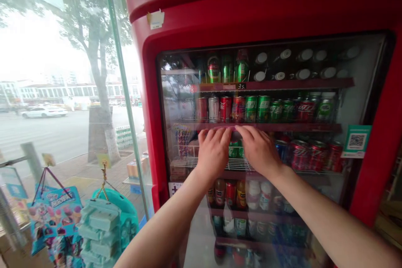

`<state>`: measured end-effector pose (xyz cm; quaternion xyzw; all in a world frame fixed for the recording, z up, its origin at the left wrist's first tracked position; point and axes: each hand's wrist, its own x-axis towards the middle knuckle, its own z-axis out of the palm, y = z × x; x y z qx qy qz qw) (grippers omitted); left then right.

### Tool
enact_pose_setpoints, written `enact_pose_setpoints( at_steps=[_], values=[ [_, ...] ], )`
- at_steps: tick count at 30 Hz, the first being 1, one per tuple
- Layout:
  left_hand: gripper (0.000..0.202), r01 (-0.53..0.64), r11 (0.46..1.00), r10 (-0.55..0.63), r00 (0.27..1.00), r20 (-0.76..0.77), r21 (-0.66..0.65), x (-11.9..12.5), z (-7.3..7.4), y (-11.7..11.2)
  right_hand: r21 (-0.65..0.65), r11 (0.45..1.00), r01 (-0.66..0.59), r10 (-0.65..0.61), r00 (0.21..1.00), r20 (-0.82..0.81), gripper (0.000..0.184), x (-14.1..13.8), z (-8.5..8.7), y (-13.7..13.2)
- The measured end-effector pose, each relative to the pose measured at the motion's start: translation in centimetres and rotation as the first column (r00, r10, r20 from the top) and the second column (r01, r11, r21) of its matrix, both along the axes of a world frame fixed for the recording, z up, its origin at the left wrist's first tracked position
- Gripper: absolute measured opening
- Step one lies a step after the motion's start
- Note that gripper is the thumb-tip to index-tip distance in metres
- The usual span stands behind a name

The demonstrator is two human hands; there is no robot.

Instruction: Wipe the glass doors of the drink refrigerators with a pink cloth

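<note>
A red drinks fridge (282,12) with a glass front fills the right side. Both my hands are raised side by side at its third shelf. My left hand (213,150) lies flat with fingers stretched upward, their tips at the red shelf rail (298,127). My right hand (259,148) is open the same way, just to the right. Green cans (234,149) show in the gap between them. I cannot tell whether my hands rest on the glass or reach inside. Neither hand holds anything.
Rows of red and green cans (251,109) fill the shelf above; red cans (309,155) stand right of my hands, bottles (260,194) below. A QR sticker (356,141) sits on the right. Left: a shop window (63,92), hanging snack bags (55,213), teal packs (105,222).
</note>
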<state>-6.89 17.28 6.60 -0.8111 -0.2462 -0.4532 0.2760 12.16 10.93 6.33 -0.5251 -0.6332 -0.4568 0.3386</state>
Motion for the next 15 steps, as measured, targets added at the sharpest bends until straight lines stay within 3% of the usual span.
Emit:
enact_pose_setpoints(
  at_steps=[3, 6, 10, 15],
  values=[
    [0.040, -0.016, 0.999, 0.012, 0.996, -0.086, -0.044, -4.2, 3.8, -0.7, -0.105, 0.989, -0.106, 0.094, 0.989, -0.111, 0.048, -3.5, 2.5, 0.2],
    [0.037, -0.071, 0.991, 0.060, 0.994, -0.093, -0.114, -7.2, 5.9, 0.5, -0.070, 0.994, -0.081, 0.078, 0.996, -0.050, 0.027, -7.2, 3.9, 2.1],
    [0.033, -0.174, 0.976, 0.174, 0.985, -0.011, -0.131, -8.8, 5.8, 3.9, -0.033, 0.998, -0.050, 0.052, 0.996, 0.076, 0.025, -11.6, 4.9, 6.6],
    [0.022, -0.248, 0.964, 0.209, 0.926, 0.313, 0.091, -9.1, 3.7, 7.6, 0.018, 0.988, -0.155, 0.150, 0.976, 0.160, 0.033, -14.3, 6.3, 11.3]
  ],
)
